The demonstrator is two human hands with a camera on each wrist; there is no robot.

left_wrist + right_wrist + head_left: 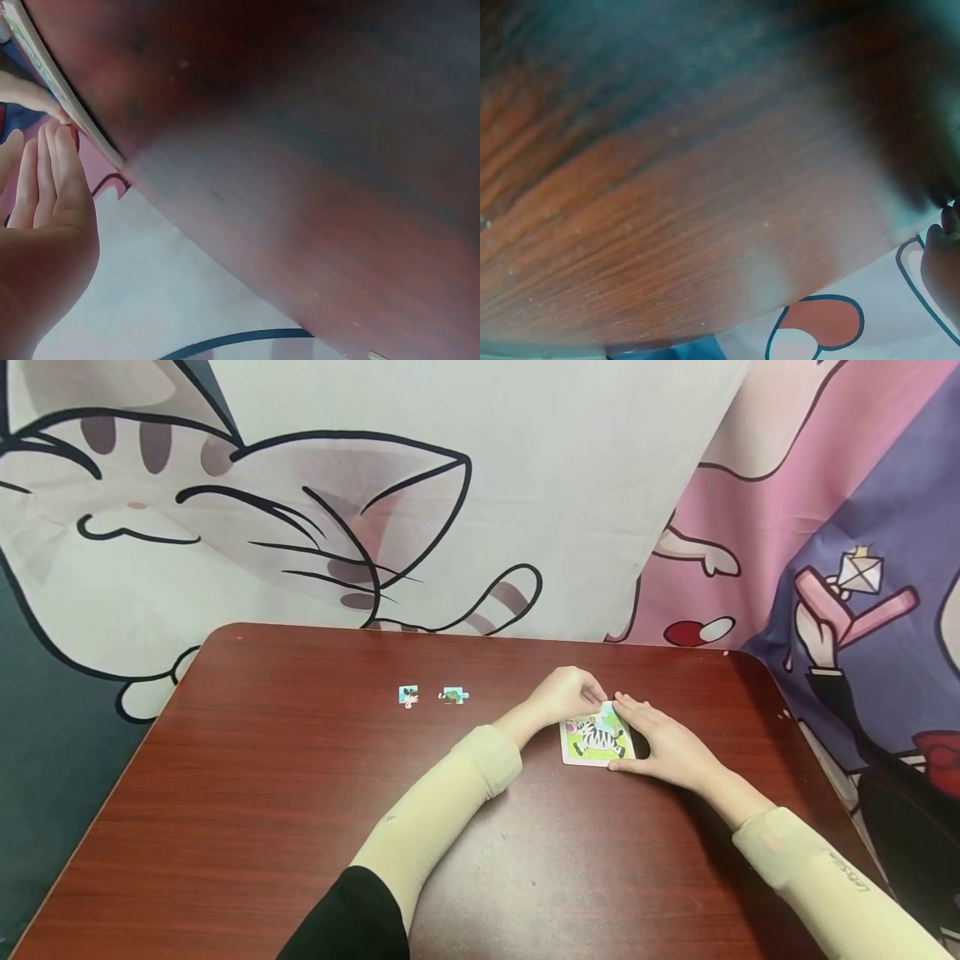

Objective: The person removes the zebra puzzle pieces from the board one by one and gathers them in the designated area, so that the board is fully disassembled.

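Observation:
A small square jigsaw puzzle (597, 740) with a zebra on green and a white border lies on the table. My left hand (568, 695) reaches over its upper edge, fingers bent down and pinching at a light-blue puzzle piece (607, 717) in the upper right part. The fingertips partly cover that piece. Around the puzzle's right side, my right hand (670, 745) grips it, thumb at the lower corner and fingers at the upper one. In the left wrist view, the puzzle's edge (64, 90) shows beside the left hand (56, 217). Only a sliver of the right hand (943, 266) shows in its own wrist view.
Two loose puzzle pieces, one with black-and-white stripes (408, 695) and one mostly green (453, 695), lie left of the hands. The reddish-brown table (247, 793) ends at a cartoon-printed cloth (585, 510) behind it.

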